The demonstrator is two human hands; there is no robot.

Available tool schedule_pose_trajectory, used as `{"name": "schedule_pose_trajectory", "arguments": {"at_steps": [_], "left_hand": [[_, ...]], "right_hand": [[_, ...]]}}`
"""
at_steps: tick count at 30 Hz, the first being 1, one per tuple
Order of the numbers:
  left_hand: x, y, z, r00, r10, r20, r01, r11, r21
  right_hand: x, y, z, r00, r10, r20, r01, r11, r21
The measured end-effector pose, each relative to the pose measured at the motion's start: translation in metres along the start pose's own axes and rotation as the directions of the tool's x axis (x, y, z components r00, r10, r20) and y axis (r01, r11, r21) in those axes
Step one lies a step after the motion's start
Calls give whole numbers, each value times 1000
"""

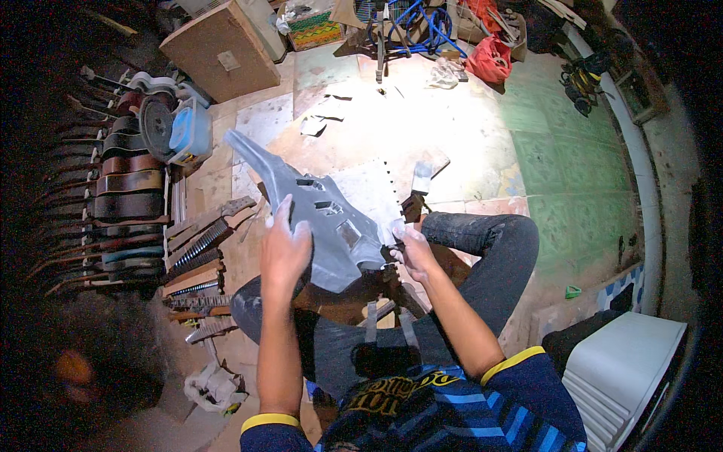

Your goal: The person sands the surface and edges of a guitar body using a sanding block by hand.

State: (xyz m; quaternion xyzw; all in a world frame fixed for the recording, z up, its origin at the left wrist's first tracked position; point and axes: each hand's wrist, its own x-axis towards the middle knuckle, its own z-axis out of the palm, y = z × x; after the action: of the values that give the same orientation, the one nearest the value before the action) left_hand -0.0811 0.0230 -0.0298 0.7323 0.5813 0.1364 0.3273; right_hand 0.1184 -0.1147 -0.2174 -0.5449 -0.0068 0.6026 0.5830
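Note:
A grey, matte electric guitar body [324,252] with several cut-out cavities lies tilted above my lap, its narrow neck end pointing to the far left. My left hand [286,248] grips its near left edge, thumb on the face and the other fingers mostly hidden beneath. At the body's right end, by a pointed horn and a curved cutaway, is my right hand [413,252]. Its fingers are bent and pinched together close to the edge; whatever they hold is too small to make out. Pale dust coats the fingers of both hands.
Many guitars [132,181] stand in a row at the left, beside a clear tub [197,132] with a blue item. Saws [199,248] and wood strips lie nearer. A small block [422,179] and paper scraps [312,126] rest ahead. A white plastic stool [629,361] stands at right.

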Motion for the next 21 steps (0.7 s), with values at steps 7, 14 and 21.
{"name": "schedule_pose_trajectory", "arguments": {"at_steps": [7,14,21], "left_hand": [[24,32,25,910,379,-167,-333,909,249],[31,63,31,843,537,-36,-537,843,-13],[29,74,33,891,445,-86,-449,893,-24]], "right_hand": [[-17,-60,27,976,-138,169,85,954,288],[-37,-94,76,821,-537,196,572,772,-278],[-58,-87,101,493,-869,44,813,442,-380]]}}
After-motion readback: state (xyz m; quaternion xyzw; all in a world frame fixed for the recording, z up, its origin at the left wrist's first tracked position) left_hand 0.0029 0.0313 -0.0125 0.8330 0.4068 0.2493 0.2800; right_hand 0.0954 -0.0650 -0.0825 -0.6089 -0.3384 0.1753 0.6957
